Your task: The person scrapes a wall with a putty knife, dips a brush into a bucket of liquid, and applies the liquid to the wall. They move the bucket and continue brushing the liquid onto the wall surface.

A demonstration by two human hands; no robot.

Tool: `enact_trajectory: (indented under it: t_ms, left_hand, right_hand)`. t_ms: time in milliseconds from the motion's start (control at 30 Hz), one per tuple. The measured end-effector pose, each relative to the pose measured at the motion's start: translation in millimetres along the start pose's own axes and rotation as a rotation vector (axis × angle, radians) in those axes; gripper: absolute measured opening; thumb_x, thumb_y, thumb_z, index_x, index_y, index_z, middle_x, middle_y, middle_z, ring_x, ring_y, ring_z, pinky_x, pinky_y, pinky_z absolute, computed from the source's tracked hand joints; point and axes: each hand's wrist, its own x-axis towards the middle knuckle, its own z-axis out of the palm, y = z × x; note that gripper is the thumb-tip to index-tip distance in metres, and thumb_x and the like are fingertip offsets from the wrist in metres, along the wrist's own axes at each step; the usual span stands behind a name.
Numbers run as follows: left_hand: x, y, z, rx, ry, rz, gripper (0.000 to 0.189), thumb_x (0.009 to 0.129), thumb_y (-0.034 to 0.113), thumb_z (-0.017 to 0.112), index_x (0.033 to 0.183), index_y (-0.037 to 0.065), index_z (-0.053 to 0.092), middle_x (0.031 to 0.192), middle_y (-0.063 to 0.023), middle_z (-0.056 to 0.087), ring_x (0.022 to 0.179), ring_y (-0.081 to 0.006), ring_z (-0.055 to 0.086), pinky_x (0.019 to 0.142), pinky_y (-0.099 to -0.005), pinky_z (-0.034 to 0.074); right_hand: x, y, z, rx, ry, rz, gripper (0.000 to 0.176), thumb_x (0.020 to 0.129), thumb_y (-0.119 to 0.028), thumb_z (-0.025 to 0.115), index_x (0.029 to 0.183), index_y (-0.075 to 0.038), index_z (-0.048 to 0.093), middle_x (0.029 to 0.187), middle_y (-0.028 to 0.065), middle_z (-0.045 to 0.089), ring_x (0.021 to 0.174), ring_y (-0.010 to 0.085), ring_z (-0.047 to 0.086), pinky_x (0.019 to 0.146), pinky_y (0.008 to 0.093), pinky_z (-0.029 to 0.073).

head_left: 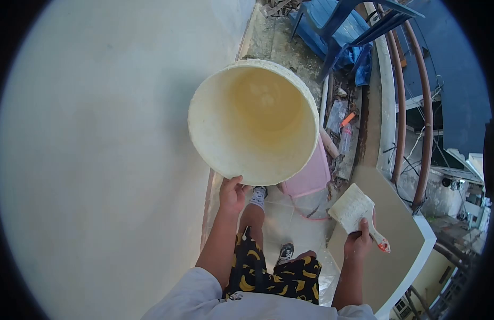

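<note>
A large off-white bucket is tilted so that I look into its yellowish inside. My left hand grips the near rim, thumb over the edge; its other fingers are partly hidden behind the wall. On the right, a wide paintbrush with whitish, coated bristles is in my right hand, its bristles pointing up and left. The red-marked end of its handle sticks out below the hand. Fingers of that hand wrap round the brush near its base.
A pale wall fills the left side. Behind the bucket is a pink container. Blue plastic chairs stand at the top, with a plastic bottle and debris along the ledge. Brown railings run down the right.
</note>
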Motion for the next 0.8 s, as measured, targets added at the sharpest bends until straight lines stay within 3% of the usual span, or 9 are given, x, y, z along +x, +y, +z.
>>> enact_trajectory:
  t_ms: [167,233,467,667,733,800]
  left_hand:
    - [144,19,62,0.058,-0.07,-0.13,0.042,0.078,0.006,0.054,0.119,0.006,0.047,0.113,-0.0085,0.056,0.101,-0.0224,0.057,0.081,-0.0391,0.052]
    - [189,26,90,0.046,-0.031,-0.152,0.041,0.079,0.005,0.053,0.119,0.006,0.047,0.112,-0.0089,0.055,0.1,-0.0236,0.057,0.08,-0.0401,0.052]
    - [266,43,162,0.163,-0.029,-0.115,0.044,0.079,0.002,0.055,0.122,0.002,0.044,0.107,-0.0104,0.056,0.09,-0.0238,0.06,0.072,-0.0376,0.057]
    - [315,44,205,0.246,0.036,-0.111,0.056,0.076,-0.002,0.056,0.13,0.003,0.041,0.105,-0.009,0.057,0.089,-0.0212,0.061,0.068,-0.0362,0.058]
    - [341,38,212,0.218,0.053,-0.092,0.057,0.076,-0.002,0.056,0.13,0.003,0.041,0.106,-0.0087,0.058,0.09,-0.0211,0.061,0.068,-0.0358,0.058]
    - [377,24,216,0.232,0.078,-0.144,0.065,0.076,-0.003,0.056,0.136,0.004,0.034,0.112,-0.0089,0.058,0.094,-0.0209,0.06,0.069,-0.0343,0.057]
  right_hand:
    - [66,-32,94,0.156,0.096,-0.017,0.047,0.09,-0.012,0.052,0.134,-0.001,0.038,0.127,0.0139,0.05,0.115,0.0261,0.051,0.1,0.0399,0.039]
    - [85,-55,127,0.171,0.036,-0.074,0.05,0.09,-0.014,0.053,0.134,-0.001,0.035,0.129,0.0136,0.049,0.116,0.0266,0.05,0.1,0.0406,0.04]
    - [136,-124,195,0.196,-0.014,-0.211,0.053,0.091,-0.017,0.049,0.137,0.0,0.028,0.132,0.0157,0.043,0.12,0.0269,0.045,0.102,0.0436,0.036]
    - [195,-88,292,0.07,-0.101,-0.196,0.053,0.09,-0.017,0.052,0.136,0.0,0.032,0.13,0.0153,0.046,0.118,0.0243,0.047,0.098,0.04,0.04]
    - [230,-60,342,-0.06,-0.183,-0.231,0.064,0.086,-0.015,0.055,0.139,0.003,0.025,0.13,0.0176,0.044,0.119,0.0271,0.046,0.102,0.0389,0.037]
    - [283,-22,380,-0.113,-0.401,-0.232,0.067,0.083,-0.018,0.058,0.135,0.011,0.027,0.126,0.0209,0.046,0.118,0.0282,0.047,0.101,0.038,0.035]
